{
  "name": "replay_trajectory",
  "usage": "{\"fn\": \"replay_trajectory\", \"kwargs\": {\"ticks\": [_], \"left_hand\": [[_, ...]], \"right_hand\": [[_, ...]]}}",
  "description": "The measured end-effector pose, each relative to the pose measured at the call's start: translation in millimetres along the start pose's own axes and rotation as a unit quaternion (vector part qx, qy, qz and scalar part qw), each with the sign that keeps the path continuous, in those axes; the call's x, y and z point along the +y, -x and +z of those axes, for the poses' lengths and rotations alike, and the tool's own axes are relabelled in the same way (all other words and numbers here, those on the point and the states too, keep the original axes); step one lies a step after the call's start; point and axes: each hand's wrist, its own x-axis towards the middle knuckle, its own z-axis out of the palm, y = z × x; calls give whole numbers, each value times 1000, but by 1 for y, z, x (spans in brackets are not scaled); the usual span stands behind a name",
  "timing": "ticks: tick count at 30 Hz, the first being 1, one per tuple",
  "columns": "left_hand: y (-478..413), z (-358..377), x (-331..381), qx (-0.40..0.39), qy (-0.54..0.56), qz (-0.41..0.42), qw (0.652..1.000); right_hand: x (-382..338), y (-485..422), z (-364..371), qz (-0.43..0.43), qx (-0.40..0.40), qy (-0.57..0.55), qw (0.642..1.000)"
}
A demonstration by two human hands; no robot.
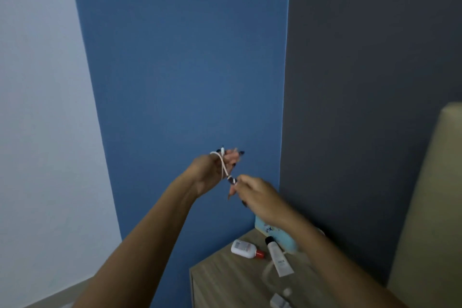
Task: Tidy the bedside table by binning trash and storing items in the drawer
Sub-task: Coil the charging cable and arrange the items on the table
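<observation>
Left hand: your left hand (212, 170) is raised in front of the blue wall, at 6 o'clock of the view. It grasps a thin white cable (224, 166) looped round its fingers and, in my judgement, serves as the spool.
Right hand: your right hand (260, 200), at 4 o'clock of the left, pinches the cable's lower end, so the strand runs taut for winding.
Cable position: in the air between both hands, well apart from the wood-grain bedside bench (225, 280) at 5 o'clock. It is not yet stored.
Bench contents: a white bottle with a red cap (243, 248) lies on its side. A white squeeze tube with a black cap (278, 256) lies just beside it at 3 o'clock. A pale blue pack (282, 235) sits behind both, partly hidden by your forearm.
Drawer: I cannot tell whether it is open.
Assessment: a coiled cable should store compactly. Most of the tidying remains.
</observation>
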Motion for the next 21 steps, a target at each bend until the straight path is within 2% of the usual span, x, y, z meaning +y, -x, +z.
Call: {"fn": "replay_trajectory", "kwargs": {"ticks": [2,4,9,12,13,14,16,17,18,19,21], "left_hand": [[-2,11,12,-5,78,-11,997],[1,21,21,-24,84,-24,996],[28,48,28,-126,-20,-57,990],[50,53,26,-206,-123,-95,966],[57,52,24,-233,-196,-116,945],[64,51,20,-258,-294,-142,910],[71,46,8,-272,-494,-203,801],[70,42,1,-260,-560,-227,753],[68,36,-5,-236,-598,-237,728],[66,29,-9,-203,-607,-234,732],[58,7,-10,-116,-568,-176,796]], "right_hand": [[7,2,18,-22,-11,42,999],[21,0,28,-22,-10,50,998],[41,-10,30,48,-36,-22,998],[49,-24,17,94,-59,24,994],[52,-29,9,108,-58,46,991],[56,-34,1,113,-57,60,990],[59,-41,-16,83,-42,89,992],[56,-43,-25,72,-30,110,991],[50,-45,-34,69,-21,123,990],[43,-48,-42,62,-13,115,991],[28,-50,-56,55,-7,59,997]]}}
